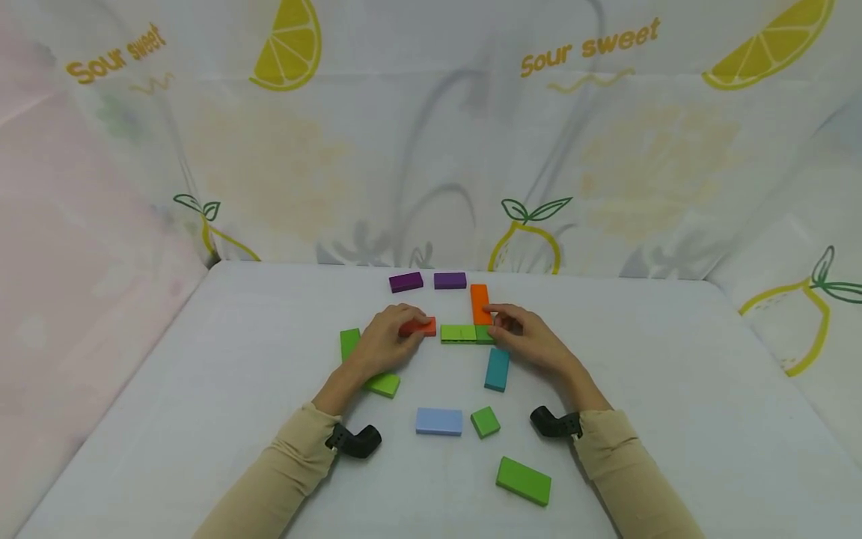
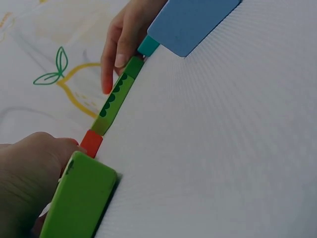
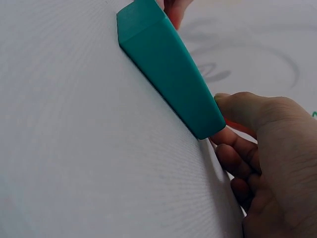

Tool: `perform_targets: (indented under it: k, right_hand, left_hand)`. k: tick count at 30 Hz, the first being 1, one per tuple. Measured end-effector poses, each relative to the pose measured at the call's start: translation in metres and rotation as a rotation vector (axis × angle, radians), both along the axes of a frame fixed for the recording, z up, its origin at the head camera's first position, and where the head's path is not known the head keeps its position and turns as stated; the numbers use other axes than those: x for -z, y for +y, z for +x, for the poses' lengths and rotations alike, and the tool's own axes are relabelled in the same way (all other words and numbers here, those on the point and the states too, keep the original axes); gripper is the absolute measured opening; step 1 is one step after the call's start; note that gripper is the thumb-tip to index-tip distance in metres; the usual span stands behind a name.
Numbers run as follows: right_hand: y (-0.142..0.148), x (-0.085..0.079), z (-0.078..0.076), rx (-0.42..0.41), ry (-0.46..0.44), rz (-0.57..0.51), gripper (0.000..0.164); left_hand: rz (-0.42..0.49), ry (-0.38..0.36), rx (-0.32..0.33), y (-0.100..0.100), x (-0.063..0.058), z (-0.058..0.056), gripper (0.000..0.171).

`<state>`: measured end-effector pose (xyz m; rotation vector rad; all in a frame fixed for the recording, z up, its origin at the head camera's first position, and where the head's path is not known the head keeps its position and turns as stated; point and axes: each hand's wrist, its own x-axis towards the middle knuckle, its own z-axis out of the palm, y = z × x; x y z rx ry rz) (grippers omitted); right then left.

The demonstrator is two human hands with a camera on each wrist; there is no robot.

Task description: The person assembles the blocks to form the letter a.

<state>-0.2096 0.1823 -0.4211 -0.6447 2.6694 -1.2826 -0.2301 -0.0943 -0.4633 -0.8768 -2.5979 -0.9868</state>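
Observation:
My left hand (image 1: 389,340) grips a red block (image 1: 426,326), fingers over its top and thumb at its near side. Right of it lies a light-green block (image 1: 458,334), with a smaller darker-green block (image 1: 484,335) against its right end. My right hand (image 1: 532,338) has its index fingertip at the right side of an orange block (image 1: 480,301) and its thumb at the darker-green block's end. That orange block extends back from the green row. Just below my right hand lies a teal block (image 1: 497,370). Under my left wrist are light-green blocks (image 1: 384,385), partly hidden.
Two purple blocks (image 1: 406,282) lie near the white table's (image 1: 236,419) far edge. Closer to me are a light-blue block (image 1: 439,421), a small green block (image 1: 485,421) and a larger green block (image 1: 524,480). A lemon-print cloth (image 1: 377,150) hangs behind.

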Motion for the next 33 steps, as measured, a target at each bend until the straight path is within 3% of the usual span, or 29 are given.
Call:
perform_targets:
  k: [33]
  right_hand:
    - [0.0004,0.0002,-0.0016,-0.012,0.004,-0.009,0.041]
  left_hand:
    - [-0.011,0.034,0.104,0.0009,-0.0029,0.0023,0.019]
